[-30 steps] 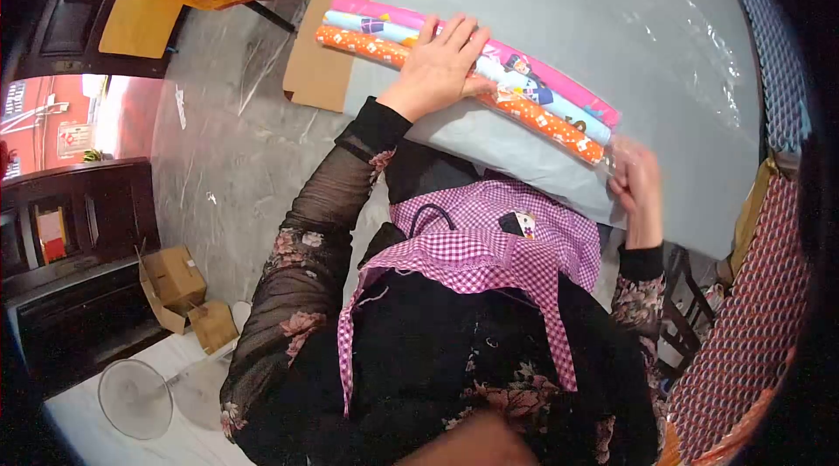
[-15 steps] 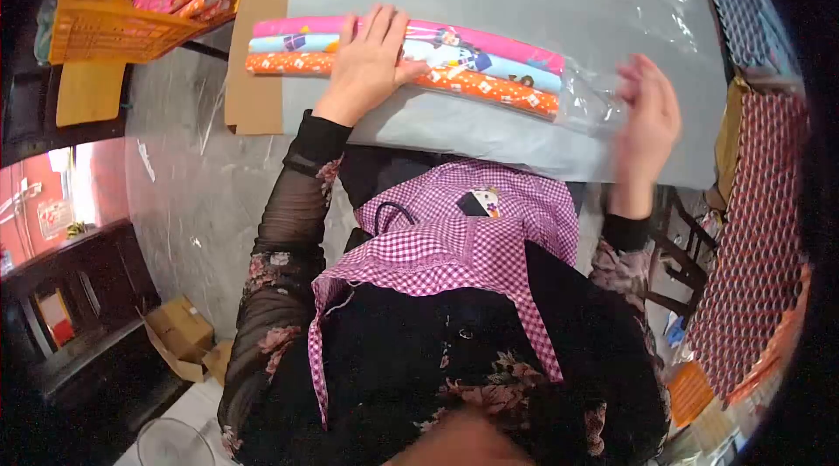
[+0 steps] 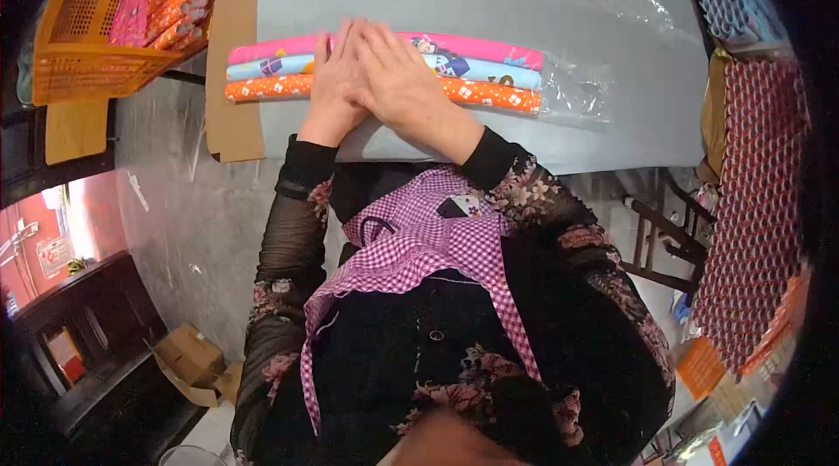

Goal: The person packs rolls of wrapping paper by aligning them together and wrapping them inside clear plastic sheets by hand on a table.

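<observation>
Grey floor (image 3: 188,204) spreads beneath one large desk (image 3: 655,129) with a pale grey top. One dark wooden bench (image 3: 92,361) stands at the lower left, and one red patterned sheet (image 3: 752,204) runs down the right side. One orange-yellow basket (image 3: 96,73) sits at the upper left, holding pink and orange rolls that overlap too much to count. The person wears one purple checked apron (image 3: 411,247). One strip of brown cardboard (image 3: 232,129) lies along the desk's left edge, and one open cardboard box (image 3: 188,357) is beside the bench.

Three rolls lie side by side near the front edge of the desk: one pink roll (image 3: 476,46) farthest from the person, one light blue roll (image 3: 511,75) in the middle and one orange roll (image 3: 494,96) nearest. One clear plastic sleeve (image 3: 577,94) extends past their right ends, flat on the desk.

Two hands are on the rolls. The left hand (image 3: 335,90) remains there, its grip flat. The right hand (image 3: 398,86), which half a second ago was raised over the plastic at the right, now lies across the rolls and partly over the left, its grip also flat, fingers extended close together, pinching nothing.
</observation>
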A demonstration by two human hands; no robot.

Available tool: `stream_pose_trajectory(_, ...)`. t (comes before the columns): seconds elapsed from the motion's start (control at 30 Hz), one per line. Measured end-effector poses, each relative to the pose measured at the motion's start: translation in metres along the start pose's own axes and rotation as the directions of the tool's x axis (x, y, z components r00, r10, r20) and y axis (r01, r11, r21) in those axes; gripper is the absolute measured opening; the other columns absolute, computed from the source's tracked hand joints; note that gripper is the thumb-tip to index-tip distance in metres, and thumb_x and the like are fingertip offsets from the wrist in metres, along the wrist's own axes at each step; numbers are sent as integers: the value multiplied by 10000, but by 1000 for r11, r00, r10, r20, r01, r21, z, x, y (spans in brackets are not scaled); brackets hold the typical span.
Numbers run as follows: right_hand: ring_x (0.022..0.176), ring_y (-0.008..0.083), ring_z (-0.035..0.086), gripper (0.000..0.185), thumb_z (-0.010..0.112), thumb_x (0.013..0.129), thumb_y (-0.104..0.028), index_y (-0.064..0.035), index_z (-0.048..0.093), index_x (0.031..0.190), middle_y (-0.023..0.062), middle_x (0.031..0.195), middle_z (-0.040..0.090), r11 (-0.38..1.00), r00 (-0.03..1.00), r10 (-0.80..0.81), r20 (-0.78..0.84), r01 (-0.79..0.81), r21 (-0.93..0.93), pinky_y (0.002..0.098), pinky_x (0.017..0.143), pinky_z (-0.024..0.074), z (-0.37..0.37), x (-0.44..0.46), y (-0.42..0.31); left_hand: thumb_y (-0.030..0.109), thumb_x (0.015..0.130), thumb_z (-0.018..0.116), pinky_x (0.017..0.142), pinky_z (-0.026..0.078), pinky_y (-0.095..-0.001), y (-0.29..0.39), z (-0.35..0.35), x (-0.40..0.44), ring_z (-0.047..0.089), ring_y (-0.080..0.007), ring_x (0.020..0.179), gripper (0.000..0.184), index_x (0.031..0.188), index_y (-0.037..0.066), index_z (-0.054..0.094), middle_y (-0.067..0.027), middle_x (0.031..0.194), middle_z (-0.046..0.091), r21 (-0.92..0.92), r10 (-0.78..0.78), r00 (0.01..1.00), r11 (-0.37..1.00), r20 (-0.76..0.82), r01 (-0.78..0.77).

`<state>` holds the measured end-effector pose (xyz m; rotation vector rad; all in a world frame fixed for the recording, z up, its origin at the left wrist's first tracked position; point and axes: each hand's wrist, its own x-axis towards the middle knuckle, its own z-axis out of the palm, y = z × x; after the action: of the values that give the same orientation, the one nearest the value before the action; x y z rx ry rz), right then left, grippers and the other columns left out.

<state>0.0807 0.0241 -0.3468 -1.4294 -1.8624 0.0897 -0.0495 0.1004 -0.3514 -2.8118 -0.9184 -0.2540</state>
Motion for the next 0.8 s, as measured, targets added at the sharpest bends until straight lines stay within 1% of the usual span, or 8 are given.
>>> stream_pose_trajectory(0.07, 1358, 397, 367, 705, 610, 876, -368, 95, 403, 1365, 259, 1434, 420, 1000, 1000, 16, 27, -16, 10, 479, 1124, 284, -6, -1, 2, 381, 830, 580, 1150, 197, -543, 3, -8, 1, 288, -299, 1426, 639, 1384, 79, 482, -151, 1494, 382, -19, -20, 999, 1000, 37, 21)
stream_pose_trajectory(0.13, 1324, 389, 403, 689, 607, 881, -367, 92, 414, 1357, 245, 1414, 442, 980, 998, -40, 46, 48, -191, 476, 1104, 306, -12, -4, 6, 388, 843, 583, 1137, 215, -554, 0, -2, 0, 335, -309, 1401, 627, 1370, 64, 484, -161, 1461, 420, -14, -12, 1000, 1000, -7, 12)
stream_pose_trajectory(0.2, 1312, 385, 415, 680, 602, 881, -376, 92, 430, 1343, 244, 1394, 458, 974, 998, -37, 57, 48, -223, 475, 1098, 313, -22, -13, 11, 406, 864, 578, 1115, 245, -558, 3, -1, 2, 385, -324, 1368, 614, 1351, 41, 487, -172, 1426, 455, -42, -13, 992, 999, -124, 8)
stream_pose_trajectory(0.33, 1304, 381, 425, 715, 592, 874, -428, 93, 440, 1340, 249, 1373, 475, 921, 992, 19, 129, 32, -389, 487, 1093, 314, -58, -32, 25, 431, 875, 575, 1088, 284, -543, 9, -9, 3, 417, -336, 1336, 615, 1313, 7, 493, -192, 1372, 497, -70, -28, 989, 997, -148, 18)
stream_pose_trajectory(0.43, 1338, 391, 386, 844, 630, 819, -504, 76, 391, 1384, 256, 1415, 430, 921, 986, 89, 141, -27, -389, 509, 1118, 276, -79, -56, 46, 451, 872, 577, 1092, 278, -549, 10, -17, 5, 418, -337, 1335, 640, 1319, 0, 494, -201, 1383, 492, -103, -56, 992, 994, -117, 44)
stream_pose_trajectory(0.6, 1338, 403, 372, 854, 640, 810, -510, 87, 394, 1369, 256, 1430, 411, 897, 974, 175, 143, -99, -430, 519, 1119, 273, -105, -79, 61, 455, 896, 541, 1130, 231, -538, 9, -17, 1, 396, -342, 1356, 670, 1362, -16, 446, -209, 1436, 441, -123, -86, 989, 990, -123, 71)
stream_pose_trajectory(0.67, 1335, 406, 374, 858, 644, 808, -508, 88, 391, 1371, 255, 1425, 416, 894, 981, 142, 134, -69, -444, 519, 1118, 275, -106, -81, 63, 471, 892, 548, 1132, 223, -541, 6, -16, 0, 379, -346, 1368, 682, 1362, -13, 447, -208, 1442, 436, -206, -48, 993, 978, -103, 26)
stream_pose_trajectory(0.8, 1324, 409, 384, 874, 654, 798, -511, 87, 385, 1376, 256, 1414, 430, 902, 981, 150, 123, -85, -423, 520, 1115, 281, -109, -85, 67, 490, 890, 538, 1108, 250, -557, -40, -13, -14, 397, -363, 1349, 680, 1360, 7, 451, -191, 1408, 470, -88, -121, 990, 989, -70, 115)
